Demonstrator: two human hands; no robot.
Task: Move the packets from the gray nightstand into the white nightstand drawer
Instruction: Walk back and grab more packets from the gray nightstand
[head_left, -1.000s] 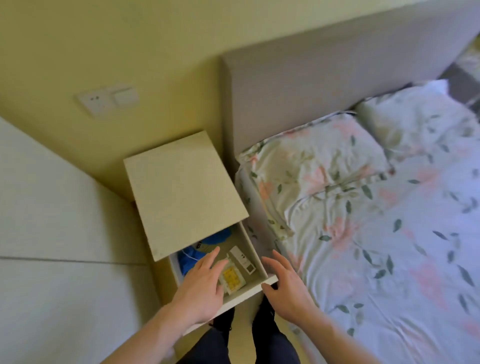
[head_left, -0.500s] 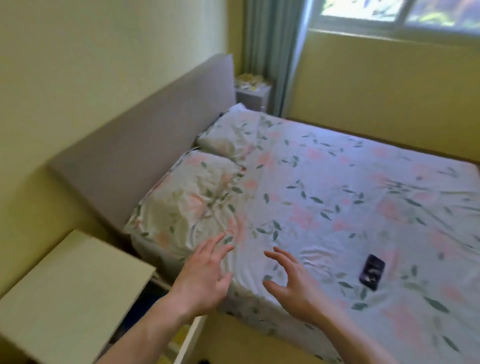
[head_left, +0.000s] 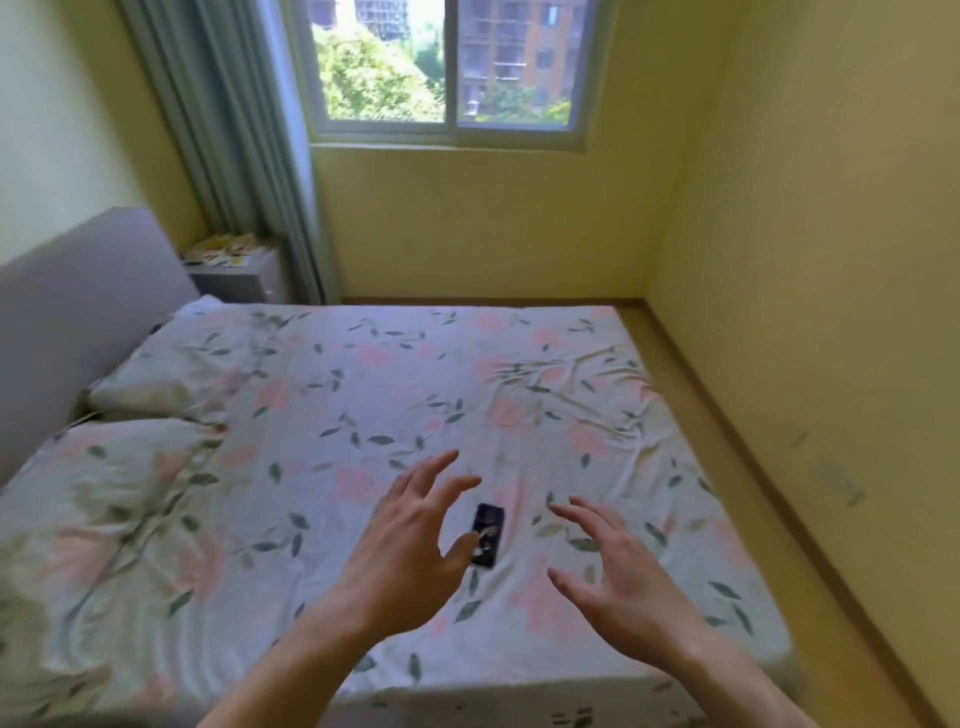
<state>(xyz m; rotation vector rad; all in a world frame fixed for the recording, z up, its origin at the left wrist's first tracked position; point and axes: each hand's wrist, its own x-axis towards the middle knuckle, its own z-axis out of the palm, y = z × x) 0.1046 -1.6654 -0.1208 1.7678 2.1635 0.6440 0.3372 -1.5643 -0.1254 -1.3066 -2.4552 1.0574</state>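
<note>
The gray nightstand (head_left: 244, 280) stands at the far side of the bed, beside the curtain. Several yellowish packets (head_left: 223, 248) lie in a pile on its top. My left hand (head_left: 410, 551) and my right hand (head_left: 618, 577) hover over the near part of the bed, fingers spread, holding nothing. The white nightstand and its drawer are out of view.
A wide bed with a floral sheet (head_left: 395, 415) lies between me and the gray nightstand, with two pillows (head_left: 171, 374) by the gray headboard (head_left: 78, 312). A small dark phone-like object (head_left: 487, 535) lies on the sheet between my hands. A strip of floor (head_left: 737, 441) runs along the right wall.
The view has swung right, away from the white nightstand and its open drawer, across the bed to the window. Both hands stayed empty and spread in front of me.
</note>
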